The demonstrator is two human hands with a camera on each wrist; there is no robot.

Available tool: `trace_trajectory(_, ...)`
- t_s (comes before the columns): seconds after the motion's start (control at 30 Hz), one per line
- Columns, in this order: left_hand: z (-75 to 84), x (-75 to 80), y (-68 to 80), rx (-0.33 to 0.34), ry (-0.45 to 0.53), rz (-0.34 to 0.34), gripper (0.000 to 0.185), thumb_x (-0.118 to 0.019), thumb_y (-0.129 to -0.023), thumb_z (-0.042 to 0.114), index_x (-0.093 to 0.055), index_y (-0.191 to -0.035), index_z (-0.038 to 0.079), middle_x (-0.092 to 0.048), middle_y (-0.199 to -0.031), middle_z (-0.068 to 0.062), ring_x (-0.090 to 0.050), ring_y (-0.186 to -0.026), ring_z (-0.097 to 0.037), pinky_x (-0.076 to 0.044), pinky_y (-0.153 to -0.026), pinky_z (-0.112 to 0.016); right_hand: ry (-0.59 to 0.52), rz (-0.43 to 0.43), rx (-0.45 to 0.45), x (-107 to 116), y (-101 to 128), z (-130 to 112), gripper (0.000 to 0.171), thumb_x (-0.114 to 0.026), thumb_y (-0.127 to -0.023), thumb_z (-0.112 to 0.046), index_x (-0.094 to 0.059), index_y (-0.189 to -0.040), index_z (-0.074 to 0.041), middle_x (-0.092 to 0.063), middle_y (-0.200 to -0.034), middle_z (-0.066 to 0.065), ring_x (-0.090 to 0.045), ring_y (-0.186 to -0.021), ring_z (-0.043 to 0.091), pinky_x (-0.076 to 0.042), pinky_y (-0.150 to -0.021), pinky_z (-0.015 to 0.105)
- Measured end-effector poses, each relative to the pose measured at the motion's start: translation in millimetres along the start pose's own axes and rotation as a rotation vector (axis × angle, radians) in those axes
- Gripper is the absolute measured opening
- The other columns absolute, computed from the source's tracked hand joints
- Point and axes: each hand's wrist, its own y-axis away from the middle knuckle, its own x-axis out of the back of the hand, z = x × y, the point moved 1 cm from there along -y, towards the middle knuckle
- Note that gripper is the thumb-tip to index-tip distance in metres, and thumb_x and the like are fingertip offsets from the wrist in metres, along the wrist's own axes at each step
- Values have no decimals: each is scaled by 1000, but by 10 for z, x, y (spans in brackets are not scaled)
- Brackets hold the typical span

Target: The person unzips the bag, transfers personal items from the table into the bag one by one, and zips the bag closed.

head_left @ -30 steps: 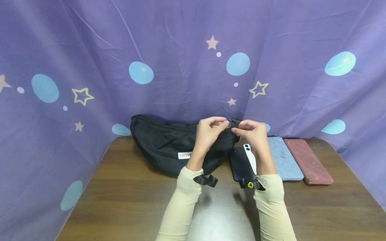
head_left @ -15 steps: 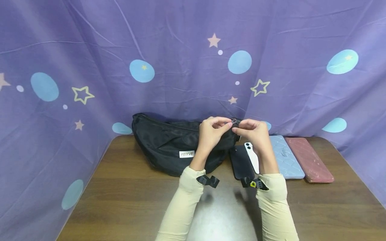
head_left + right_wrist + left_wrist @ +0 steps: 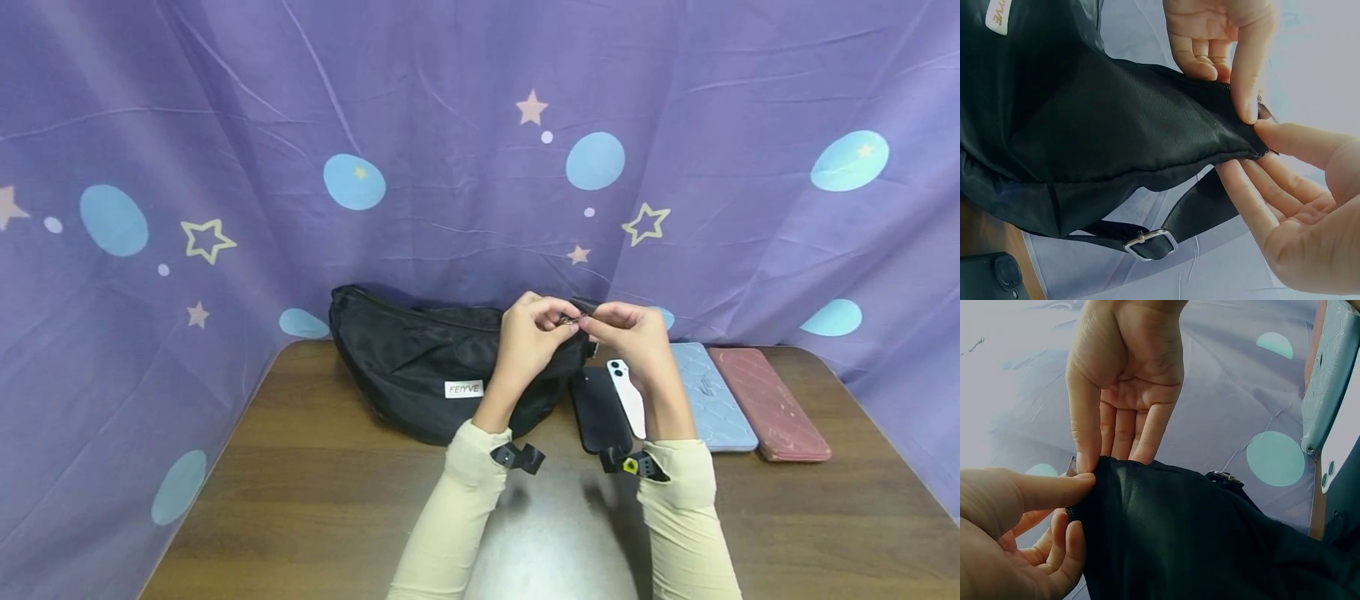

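Note:
A black shoulder bag with a white "FEIYVE" label lies against the back curtain. Both hands are at its raised right end. My left hand pinches the zipped edge there between thumb and fingers. Beside it, my right hand grips the very tip of the same end, the two thumbs almost meeting in the right wrist view. A small metal piece shows at the zipper end, partly hidden by the fingers. Under that end hangs the strap, with its metal buckle.
Right of the bag, a black phone and a white phone lie on the wooden table. Farther right are a light blue quilted wallet and a pink one. A purple patterned curtain closes off the back.
My left hand has shifted slightly right, closer to my right hand. The small metal piece has tipped lower between the fingers. The bag's body has stayed almost in place.

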Motion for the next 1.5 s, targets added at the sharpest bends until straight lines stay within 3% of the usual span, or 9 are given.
trace_trajectory(0.2,-16,-42,11,-12,21,59,10,-84,-82,5,-80,-91,6,-62,-88,-12,-62,-76,-17,-50,-68,-14,-27,50,-42,-14,-5,-3,19,-73,-91,-2,-68,-100,14,-73,-74,-13,-72,-69,4,-63,-72,24)
trace_trajectory(0.47,-39,-80,16,16,167,110,7,-82,-83,2,-78,-89,-1,-69,-90,-16,-74,-80,-23,-57,-70,-14,60,137,-115,11,8,31,24,-79,-87,-6,-66,-100,9,-66,-65,-19,-69,-62,1,-63,-66,24)
trace_trajectory(0.57,-53,-76,-2,61,251,102,8,-82,-82,0,-79,-89,-3,-71,-90,-19,-74,-78,-17,-56,-69,-12,143,196,-108,-5,13,33,26,-84,-83,-9,-66,-94,5,-63,-64,-16,-64,-61,0,-59,-60,18)
trace_trajectory(0.73,-82,-61,-28,185,416,69,10,-80,-82,-5,-78,-92,-7,-74,-94,-23,-66,-71,-2,-52,-65,-13,281,273,-85,-29,27,34,42,-89,-79,-15,-63,-108,2,-67,-98,8,-60,-87,14,-48,-71,16)
trace_trajectory(0.83,-80,-45,-44,239,489,62,12,-79,-83,-6,-77,-94,-10,-76,-96,-24,-67,-71,-1,-58,-70,-16,275,227,-80,-17,13,48,49,-85,-85,-20,-64,-125,-1,-66,-121,21,-61,-105,23,-49,-82,19)
trace_trajectory(0.9,-71,-30,-49,275,532,52,14,-78,-84,-7,-77,-97,-11,-76,-98,-25,-68,-72,-2,-61,-74,-20,271,187,-93,-1,-4,68,48,-81,-89,-27,-68,-129,-4,-69,-125,22,-63,-109,22,-51,-85,19)
trace_trajectory(1.03,-64,-4,-45,357,622,10,17,-74,-87,-9,-74,-103,-14,-74,-102,-28,-71,-73,-5,-64,-77,-26,278,130,-134,38,-15,97,47,-77,-92,-38,-72,-125,-4,-73,-121,18,-64,-104,9,-50,-88,19)
trace_trajectory(1.2,-73,35,-52,407,700,-35,21,-70,-90,-10,-71,-109,-17,-74,-103,-28,-72,-75,-7,-64,-79,-27,259,75,-138,77,-25,99,47,-75,-94,-35,-71,-125,-1,-75,-115,11,-65,-94,0,-56,-85,19)
trace_trajectory(1.5,-87,62,-48,410,747,-61,22,-67,-91,-12,-68,-112,-19,-76,-88,-12,-72,-73,-7,-63,-76,-23,214,-42,-189,78,-15,67,49,-71,-96,-31,-66,-129,6,-76,-104,2,-71,-81,5,-58,-76,19)
